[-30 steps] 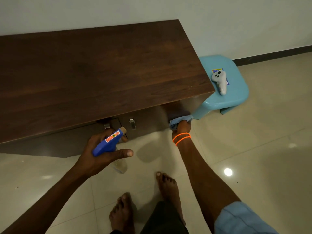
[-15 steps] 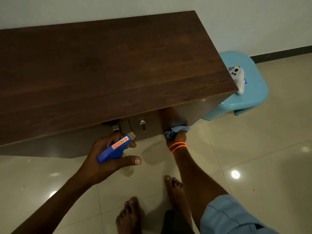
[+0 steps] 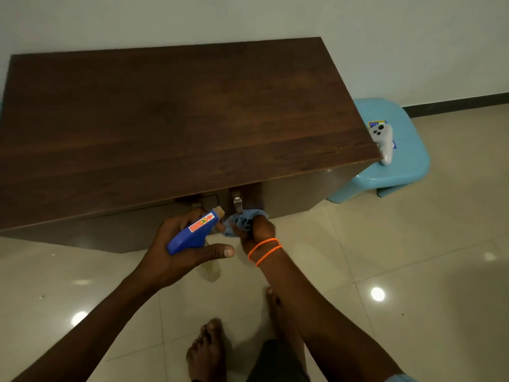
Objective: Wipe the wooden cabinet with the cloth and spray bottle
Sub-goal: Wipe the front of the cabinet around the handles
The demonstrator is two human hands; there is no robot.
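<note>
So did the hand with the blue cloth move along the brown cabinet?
Yes. The right hand with the light blue cloth slid left along the dark wooden cabinet front, toward the metal handle.

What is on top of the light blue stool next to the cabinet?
On the stool lies a white handheld controller, resting on a small blue printed item that it mostly covers. The cabinet top's corner hides the stool's left part, so anything there is unseen.
</note>
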